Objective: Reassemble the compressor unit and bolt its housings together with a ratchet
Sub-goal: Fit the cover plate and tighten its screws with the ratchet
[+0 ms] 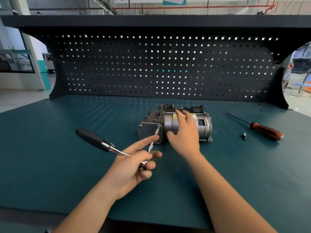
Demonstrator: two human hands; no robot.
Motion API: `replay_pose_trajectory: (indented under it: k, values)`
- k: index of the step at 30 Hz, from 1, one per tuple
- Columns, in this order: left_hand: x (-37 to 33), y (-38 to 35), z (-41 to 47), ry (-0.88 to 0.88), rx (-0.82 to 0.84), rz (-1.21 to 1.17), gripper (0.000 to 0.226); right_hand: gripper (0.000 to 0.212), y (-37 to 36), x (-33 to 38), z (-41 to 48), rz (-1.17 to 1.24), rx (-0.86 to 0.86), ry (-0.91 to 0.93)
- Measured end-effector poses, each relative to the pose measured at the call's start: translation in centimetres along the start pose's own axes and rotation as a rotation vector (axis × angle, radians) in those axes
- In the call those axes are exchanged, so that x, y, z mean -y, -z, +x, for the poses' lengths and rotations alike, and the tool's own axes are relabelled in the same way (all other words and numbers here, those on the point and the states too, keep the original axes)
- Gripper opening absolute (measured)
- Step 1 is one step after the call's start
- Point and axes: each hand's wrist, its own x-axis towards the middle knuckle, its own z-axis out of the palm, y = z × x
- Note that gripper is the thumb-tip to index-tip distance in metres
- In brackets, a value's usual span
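bench [50, 165]: teal top, dark pegboard [151, 73] at the back
compressor [168, 122]: mid-bench
screwdriver [262, 129]: right, well apart from compressor
bit [244, 136]: small, possibly a socket, near screwdriver handle

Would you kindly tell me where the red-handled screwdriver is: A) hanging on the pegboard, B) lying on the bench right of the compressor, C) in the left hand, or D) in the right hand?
B: the screwdriver lies flat on the bench, right of the compressor, untouched.

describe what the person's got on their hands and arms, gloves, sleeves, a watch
Nothing worn shows. The left hand and right hand are bare, no gloves or rings. Both forearms are uncovered down to the picture's edge: no sleeve, watch or band.
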Motion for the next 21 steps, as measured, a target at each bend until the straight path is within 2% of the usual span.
replay_pose_trajectory:
  k: [2,4,8,12,15,21]
  values:
    - [0.3,-0.2,0.0,-0.028,0.016,0.017,0.051,0.085,-0.2,-0.7,0.2,-0.239,0.159,0.002]
    - [0.6,-0.4,0.0,-0.041,0.029,-0.014,0.053,0.093,-0.9,-1.1,0.2,-0.366,0.215,-0.001]
    - [0.4,-0.3,0.0,-0.039,-0.002,-0.034,0.057,0.094,-1.4,-1.4,0.7,-0.544,0.147,0.061]
    - [-0.2,0.0,0.0,-0.025,-0.014,-0.024,0.062,0.105,0.5,-2.5,3.0,-0.791,0.125,0.242]
    - [-0.3,0.3,0.1,-0.016,-0.020,-0.002,0.062,0.109,1.5,-3.3,4.7,-0.747,0.234,0.241]
    - [0.0,0.3,0.6,-0.018,-0.081,0.049,0.057,0.096,1.2,-3.4,5.4,-0.765,0.171,0.286]
